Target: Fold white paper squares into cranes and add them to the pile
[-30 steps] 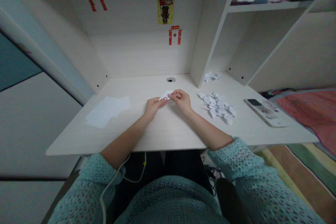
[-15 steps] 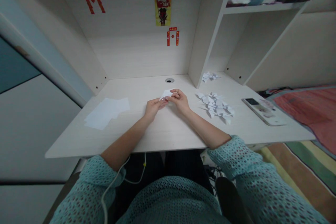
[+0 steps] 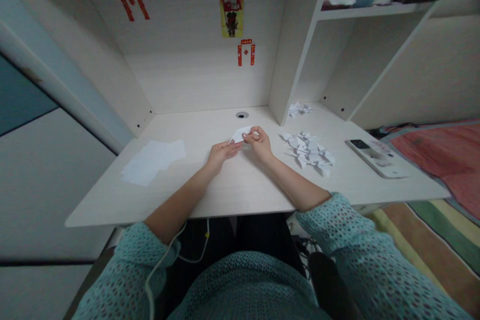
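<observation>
A small folded piece of white paper [image 3: 240, 134] is held between my two hands above the middle of the desk. My left hand [image 3: 222, 154] grips its left lower edge, thumb on top and fingers beneath. On the paper's right side, my right hand [image 3: 260, 144] pinches it between thumb and fingers; a ring shows on one finger. To the right of my right hand lies a pile of folded white paper pieces [image 3: 309, 150]. Flat white sheets [image 3: 153, 160] overlap one another left of my left hand.
A phone [image 3: 375, 158] lies at the desk's right side. More folded papers [image 3: 300, 109] sit by the upright divider [image 3: 296, 45]. The white desk [image 3: 240, 190] has a round cable hole [image 3: 242, 115] at the back. A pale cable [image 3: 153, 270] hangs near my left sleeve.
My right hand's fingers have shifted to the right along the paper, and more of its white face shows. My left hand's fingers have straightened slightly beneath it.
</observation>
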`<action>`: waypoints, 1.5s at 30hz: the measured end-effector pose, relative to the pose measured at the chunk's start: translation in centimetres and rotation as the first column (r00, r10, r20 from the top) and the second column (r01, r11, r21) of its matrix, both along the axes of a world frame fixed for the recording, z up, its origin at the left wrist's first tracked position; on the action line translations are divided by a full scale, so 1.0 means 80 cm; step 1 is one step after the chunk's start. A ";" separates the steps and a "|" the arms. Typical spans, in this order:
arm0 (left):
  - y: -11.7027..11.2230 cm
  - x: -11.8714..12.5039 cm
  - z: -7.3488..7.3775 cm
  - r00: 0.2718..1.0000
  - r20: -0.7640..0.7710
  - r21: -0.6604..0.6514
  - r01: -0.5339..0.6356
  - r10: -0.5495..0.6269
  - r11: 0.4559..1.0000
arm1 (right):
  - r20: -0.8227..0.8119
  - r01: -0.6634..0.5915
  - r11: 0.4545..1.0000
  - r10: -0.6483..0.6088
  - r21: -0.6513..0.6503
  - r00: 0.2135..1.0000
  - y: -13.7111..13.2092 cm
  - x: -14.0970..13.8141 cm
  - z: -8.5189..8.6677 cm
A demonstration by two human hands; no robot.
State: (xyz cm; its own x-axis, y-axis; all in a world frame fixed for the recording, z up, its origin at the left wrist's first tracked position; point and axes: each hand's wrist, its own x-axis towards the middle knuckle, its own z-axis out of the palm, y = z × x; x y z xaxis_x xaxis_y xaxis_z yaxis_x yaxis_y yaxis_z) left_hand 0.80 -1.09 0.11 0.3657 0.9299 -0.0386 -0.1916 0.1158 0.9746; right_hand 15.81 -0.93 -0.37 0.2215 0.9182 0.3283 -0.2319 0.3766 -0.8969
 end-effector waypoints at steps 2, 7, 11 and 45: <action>0.000 0.000 -0.002 1.000 0.008 0.008 0.014 -0.014 1.000 | 0.017 0.010 1.000 -0.010 0.008 1.000 0.001 0.000 -0.001; -0.001 0.000 0.003 0.996 -0.078 0.048 0.036 -0.032 0.998 | 0.101 0.040 0.998 -0.046 0.053 0.994 0.005 0.006 -0.004; -0.002 0.001 0.008 0.985 -0.167 0.144 -0.007 0.031 0.990 | 0.304 0.123 0.982 -0.161 0.141 0.939 -0.002 0.013 0.004; -0.005 -0.003 0.018 0.968 -0.023 0.378 -0.224 0.251 0.899 | 0.272 -0.131 0.990 0.115 0.043 0.955 -0.001 0.008 0.003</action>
State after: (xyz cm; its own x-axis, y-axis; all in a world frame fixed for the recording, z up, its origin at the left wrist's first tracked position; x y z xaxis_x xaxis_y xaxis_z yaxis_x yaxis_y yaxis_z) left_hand 0.54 -1.48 1.56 0.1413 0.9412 0.3068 -0.0985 -0.2950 0.9504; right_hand 16.48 -1.02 -0.17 0.0046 0.9096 0.4155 -0.0339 0.4154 -0.9090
